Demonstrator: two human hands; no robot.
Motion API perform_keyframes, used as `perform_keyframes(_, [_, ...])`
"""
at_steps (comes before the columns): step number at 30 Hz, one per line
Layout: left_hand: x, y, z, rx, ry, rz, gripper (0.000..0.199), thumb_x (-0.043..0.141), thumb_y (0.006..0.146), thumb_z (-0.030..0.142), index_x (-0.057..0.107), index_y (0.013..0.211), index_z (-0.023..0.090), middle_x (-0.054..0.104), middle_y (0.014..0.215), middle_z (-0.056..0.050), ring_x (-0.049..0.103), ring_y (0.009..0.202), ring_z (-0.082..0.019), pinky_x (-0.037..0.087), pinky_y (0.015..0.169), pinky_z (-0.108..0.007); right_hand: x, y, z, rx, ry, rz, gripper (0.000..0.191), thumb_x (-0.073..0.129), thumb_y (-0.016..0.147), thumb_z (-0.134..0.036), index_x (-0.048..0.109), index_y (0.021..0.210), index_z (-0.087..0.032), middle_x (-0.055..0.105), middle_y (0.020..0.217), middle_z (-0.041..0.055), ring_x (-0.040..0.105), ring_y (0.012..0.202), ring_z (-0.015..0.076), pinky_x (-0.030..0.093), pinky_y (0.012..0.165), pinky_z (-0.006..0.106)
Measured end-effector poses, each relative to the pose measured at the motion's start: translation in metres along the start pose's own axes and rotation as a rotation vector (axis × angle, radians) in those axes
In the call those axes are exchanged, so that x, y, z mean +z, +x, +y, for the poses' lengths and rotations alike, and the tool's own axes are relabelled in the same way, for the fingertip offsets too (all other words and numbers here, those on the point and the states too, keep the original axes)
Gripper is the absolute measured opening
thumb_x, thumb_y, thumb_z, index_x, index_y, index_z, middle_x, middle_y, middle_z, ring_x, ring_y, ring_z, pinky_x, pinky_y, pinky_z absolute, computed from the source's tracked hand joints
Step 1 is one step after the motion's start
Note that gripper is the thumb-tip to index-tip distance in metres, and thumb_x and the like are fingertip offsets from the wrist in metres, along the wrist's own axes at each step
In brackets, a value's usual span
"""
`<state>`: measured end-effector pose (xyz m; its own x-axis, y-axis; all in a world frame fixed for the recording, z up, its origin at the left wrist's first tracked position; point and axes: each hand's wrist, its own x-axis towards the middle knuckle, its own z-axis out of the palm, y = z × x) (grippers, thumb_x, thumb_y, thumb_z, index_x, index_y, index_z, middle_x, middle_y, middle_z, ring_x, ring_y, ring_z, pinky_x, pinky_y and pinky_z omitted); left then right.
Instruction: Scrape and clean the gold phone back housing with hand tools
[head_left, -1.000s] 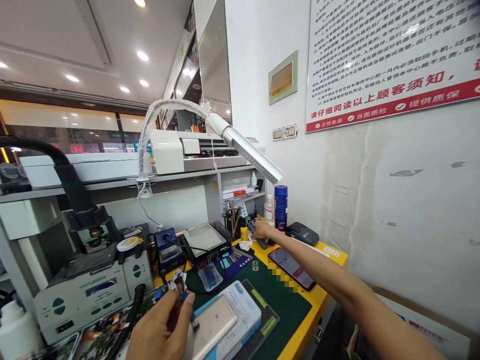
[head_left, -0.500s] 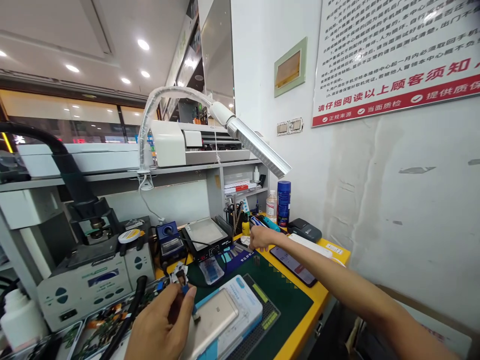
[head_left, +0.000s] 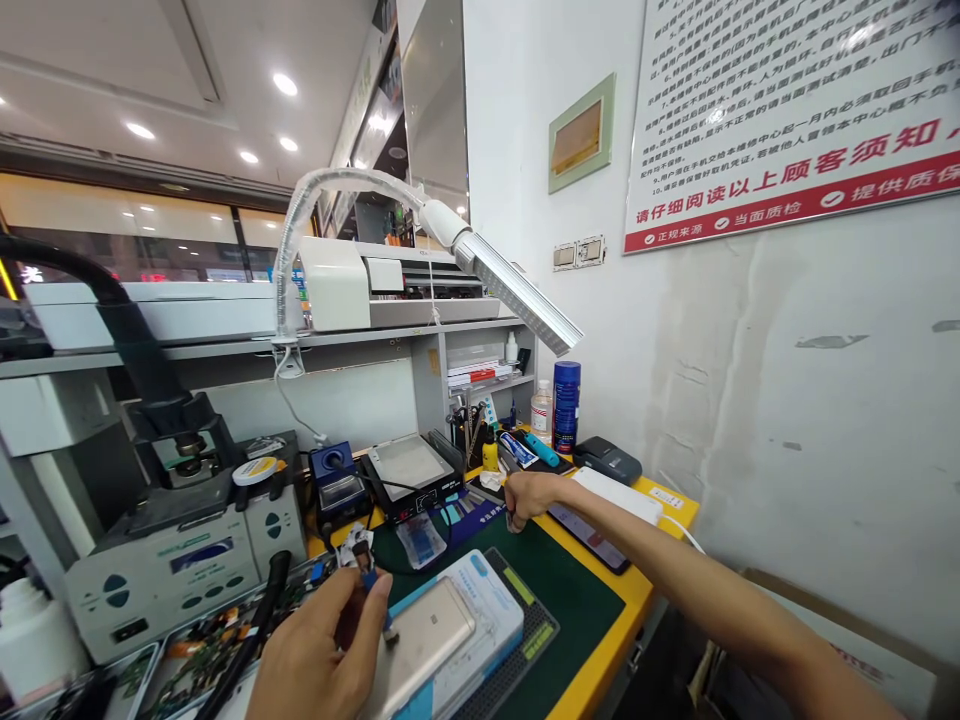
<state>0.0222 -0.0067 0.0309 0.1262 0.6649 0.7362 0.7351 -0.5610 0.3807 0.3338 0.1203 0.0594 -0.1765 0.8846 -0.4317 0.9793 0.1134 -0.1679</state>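
Note:
My left hand [head_left: 326,640] is low in the head view, its thumb and fingers pinched on a small blue part [head_left: 369,579] with a brown tip. Just right of it a gold phone back [head_left: 431,632] lies on a light blue and white package [head_left: 495,610]. My right hand [head_left: 529,497] reaches to the far edge of the green mat [head_left: 577,590]. Its fingers are curled down around something small and greyish that I cannot make out. Beside that wrist lies a phone with a lit screen [head_left: 589,535].
A hot air station [head_left: 180,580] and a tray of circuit boards [head_left: 202,640] stand at the left. A soldering station [head_left: 337,490], a heating plate [head_left: 412,470] and a blue can [head_left: 566,405] line the back. A lamp [head_left: 517,290] hangs above.
My right hand has moved slightly right and down, toward me, from beside the blue and white tube to the mat's far edge. My left hand keeps its hold on the blue part.

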Motion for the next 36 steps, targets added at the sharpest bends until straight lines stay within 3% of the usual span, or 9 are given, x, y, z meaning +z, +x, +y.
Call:
perform_keyframes(6, [0.004, -0.002, -0.007, 0.009, -0.002, -0.003, 0.037, 0.050, 0.094, 0.048, 0.050, 0.064, 0.027, 0.048, 0.048, 0.008, 0.048, 0.040, -0.011, 0.038, 0.040, -0.018, 0.007, -0.001, -0.001, -0.048, 0.002, 0.076, 0.025, 0.065, 0.096, -0.034, 0.066, 0.109, -0.012, 0.067, 0.108, 0.0069, 0.066, 0.095, 0.0204, 0.058, 0.082, 0.038])
perform_keyframes(11, [0.004, -0.004, -0.006, 0.025, -0.001, 0.012, 0.034, 0.050, 0.095, 0.047, 0.055, 0.068, 0.027, 0.053, 0.051, 0.007, 0.051, 0.043, -0.011, 0.037, 0.041, -0.019, 0.008, 0.005, 0.002, -0.052, -0.002, 0.067, 0.030, 0.065, 0.096, -0.034, 0.064, 0.117, -0.013, 0.066, 0.113, 0.0082, 0.066, 0.098, 0.0214, 0.057, 0.084, 0.040])
perform_keyframes(17, [0.002, -0.001, -0.003, 0.061, -0.003, 0.039, 0.033, 0.050, 0.095, 0.045, 0.054, 0.068, 0.027, 0.053, 0.050, 0.008, 0.052, 0.042, -0.011, 0.039, 0.042, -0.018, 0.007, 0.014, 0.003, -0.059, -0.039, 0.008, 0.026, 0.065, 0.097, -0.035, 0.066, 0.109, -0.013, 0.067, 0.107, 0.0068, 0.067, 0.094, 0.0205, 0.058, 0.082, 0.038])
perform_keyframes(23, [0.003, -0.003, -0.003, 0.104, 0.008, 0.041, 0.033, 0.050, 0.097, 0.043, 0.050, 0.068, 0.027, 0.050, 0.049, 0.010, 0.050, 0.041, -0.010, 0.038, 0.042, -0.018, 0.010, 0.007, 0.001, -0.084, -0.045, 0.043, 0.027, 0.066, 0.096, -0.031, 0.065, 0.116, -0.013, 0.065, 0.117, 0.0087, 0.065, 0.103, 0.0229, 0.056, 0.088, 0.043])
perform_keyframes(29, [0.003, -0.004, -0.003, 0.093, -0.004, 0.032, 0.036, 0.049, 0.097, 0.044, 0.046, 0.066, 0.027, 0.047, 0.049, 0.010, 0.046, 0.039, -0.010, 0.036, 0.040, -0.019, 0.010, 0.000, -0.002, -0.084, -0.044, 0.060, 0.030, 0.067, 0.095, -0.030, 0.063, 0.120, -0.014, 0.065, 0.116, 0.0084, 0.065, 0.098, 0.0215, 0.057, 0.085, 0.041])
perform_keyframes(36, [0.004, -0.006, -0.007, 0.072, -0.004, -0.002, 0.033, 0.050, 0.097, 0.044, 0.050, 0.069, 0.027, 0.052, 0.052, 0.008, 0.050, 0.043, -0.011, 0.038, 0.044, -0.020, 0.013, -0.006, -0.008, -0.053, -0.115, 0.086, 0.032, 0.066, 0.096, -0.032, 0.062, 0.123, -0.015, 0.063, 0.120, 0.0097, 0.064, 0.104, 0.0236, 0.055, 0.089, 0.044])
